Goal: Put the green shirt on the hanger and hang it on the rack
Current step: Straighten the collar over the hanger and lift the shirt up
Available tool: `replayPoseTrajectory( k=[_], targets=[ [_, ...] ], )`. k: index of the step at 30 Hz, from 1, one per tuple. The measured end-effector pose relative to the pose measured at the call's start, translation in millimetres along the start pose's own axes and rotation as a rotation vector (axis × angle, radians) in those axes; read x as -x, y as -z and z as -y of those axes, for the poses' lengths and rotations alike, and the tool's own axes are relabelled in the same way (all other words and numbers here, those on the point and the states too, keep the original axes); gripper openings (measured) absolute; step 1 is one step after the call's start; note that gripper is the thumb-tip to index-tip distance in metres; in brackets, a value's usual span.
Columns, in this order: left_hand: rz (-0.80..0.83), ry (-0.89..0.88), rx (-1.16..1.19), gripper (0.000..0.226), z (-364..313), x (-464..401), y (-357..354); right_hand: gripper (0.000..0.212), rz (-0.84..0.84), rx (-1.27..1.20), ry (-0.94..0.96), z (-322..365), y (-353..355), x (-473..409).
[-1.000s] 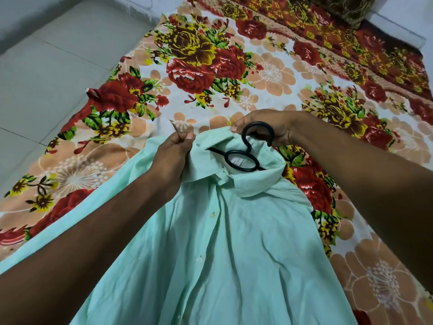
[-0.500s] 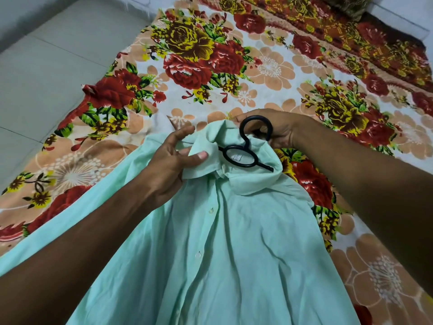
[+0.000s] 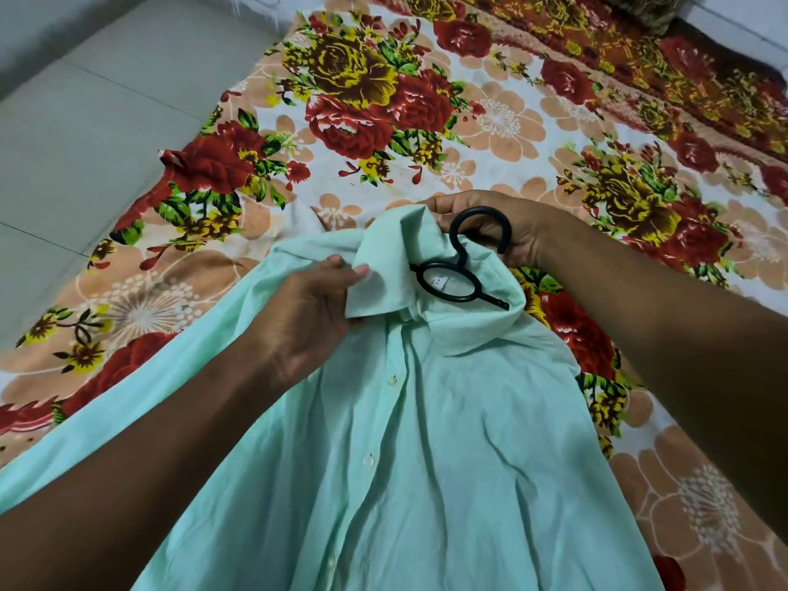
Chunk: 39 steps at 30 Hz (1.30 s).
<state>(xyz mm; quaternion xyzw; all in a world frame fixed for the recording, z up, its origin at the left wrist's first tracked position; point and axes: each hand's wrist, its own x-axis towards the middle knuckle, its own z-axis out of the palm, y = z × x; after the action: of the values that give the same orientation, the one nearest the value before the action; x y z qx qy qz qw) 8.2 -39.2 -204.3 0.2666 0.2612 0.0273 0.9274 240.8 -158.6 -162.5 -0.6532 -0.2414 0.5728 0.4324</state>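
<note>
Green shirt [image 3: 426, 462] lies buttoned-side up, frame centre, on floral bedsheet [image 3: 383, 121]. Your left hand [image 3: 307, 317] pinches collar flap, likely to straighten it. Your right hand [image 3: 490, 228] grips collar behind black hanger [image 3: 460, 270] hook, steadying it. Rack unseen.

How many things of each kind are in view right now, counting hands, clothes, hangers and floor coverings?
Hands: 2, the left hand and the right hand
Clothes: 1, the green shirt
Hangers: 1, the black hanger
Floor coverings: 1, the floral sheet
Total: 5
</note>
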Motion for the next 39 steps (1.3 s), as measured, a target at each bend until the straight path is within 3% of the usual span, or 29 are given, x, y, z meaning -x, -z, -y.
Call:
replayPoseTrajectory(
  k=[2,4,6,7,10,12,13,15,17,20,23,25,27,30,35,39],
  targets=[
    [-0.018,0.009,0.023,0.049,5,0,-6,0.027,0.0,0.011,-0.006,-2,1,-1],
    [-0.092,0.018,-0.005,0.031,8,-4,-9,0.029,-0.006,-0.013,-0.026,-1,-1,-2],
    [-0.202,-0.009,-0.197,0.016,10,-2,-12,0.032,-0.012,-0.033,-0.044,-1,-2,-4],
    [-0.278,-0.079,-0.403,0.015,13,1,-12,0.036,-0.014,-0.033,-0.049,-2,-1,-5],
    [-0.482,-0.655,-1.136,0.027,16,10,-7,0.044,-0.009,-0.016,-0.052,-5,-1,-5],
    [-0.426,-0.945,-1.383,0.037,6,10,-13,0.038,-0.021,-0.003,-0.031,-4,-5,-1],
    [-0.346,-0.949,-1.46,0.046,0,5,-19,0.033,-0.024,-0.009,-0.022,-3,-6,1],
    [-0.174,-0.792,-1.616,0.067,-10,-12,-33,0.024,-0.034,-0.043,-0.011,-2,-5,6],
    [-0.056,-0.652,-1.706,0.073,-11,-28,-42,0.02,-0.102,-0.031,0.014,-3,-1,11],
    [0.024,-0.643,-1.611,0.059,-13,-43,-41,0.019,-0.321,-0.015,0.043,-13,-1,24],
    [0.041,-0.649,-1.586,0.048,-23,-47,-37,0.029,-0.589,-0.155,0.028,-35,-3,42],
    [0.068,-0.662,-1.604,0.042,-26,-49,-34,0.017,-0.717,-0.208,0.024,-51,-4,60],
    [0.098,-0.67,-1.618,0.039,-26,-49,-31,0.003,-0.803,-0.16,0.025,-61,-13,77],
    [0.162,-0.625,-1.616,0.041,-31,-49,-35,0.022,-0.896,-0.053,0.116,-71,-42,97],
    [0.377,-0.417,-1.792,0.052,-44,-50,-61,0.032,-1.119,0.537,0.27,-90,-75,97],
    [0.405,-0.476,-1.836,0.039,-36,-55,-77,0.021,-1.218,0.457,0.368,-88,-81,91]
  ],
)
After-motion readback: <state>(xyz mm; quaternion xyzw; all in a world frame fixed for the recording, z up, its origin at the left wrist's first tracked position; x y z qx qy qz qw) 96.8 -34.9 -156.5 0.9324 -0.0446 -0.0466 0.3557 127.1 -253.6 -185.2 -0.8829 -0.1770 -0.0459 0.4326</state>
